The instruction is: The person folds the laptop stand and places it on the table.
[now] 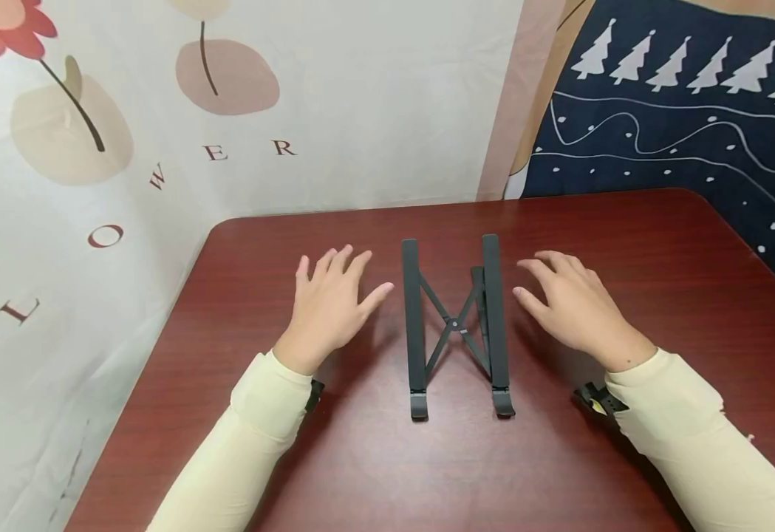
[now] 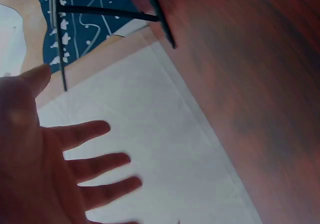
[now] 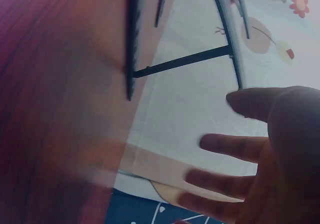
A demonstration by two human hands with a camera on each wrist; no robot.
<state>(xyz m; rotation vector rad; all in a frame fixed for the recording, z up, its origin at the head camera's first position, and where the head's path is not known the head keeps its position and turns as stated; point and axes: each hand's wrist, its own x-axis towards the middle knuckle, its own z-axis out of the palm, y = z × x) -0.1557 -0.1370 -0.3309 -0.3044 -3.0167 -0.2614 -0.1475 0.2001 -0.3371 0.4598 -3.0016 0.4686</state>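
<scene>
A black folding laptop stand point(image 1: 411, 318) stands in the middle of the table, its two long arms joined by an X-shaped brace, with small lips at the near ends. To its left, my left hand point(image 1: 326, 310) hovers with fingers spread and holds nothing. My right hand point(image 1: 573, 307) is to the right of the stand, fingers loosely extended and bare of any object. In the left wrist view the stand point(image 2: 107, 13) rises beyond the thumb. The right wrist view has the stand point(image 3: 182, 63) above the fingers, with the thumb tip overlapping one leg's end.
The dark red wooden table point(image 1: 453, 473) has rounded far corners. Behind it hangs a white cloth point(image 1: 387, 111) with flowers and letters. A navy cloth point(image 1: 666, 140) with white trees hangs at the back right. Dark straps circle both wrists.
</scene>
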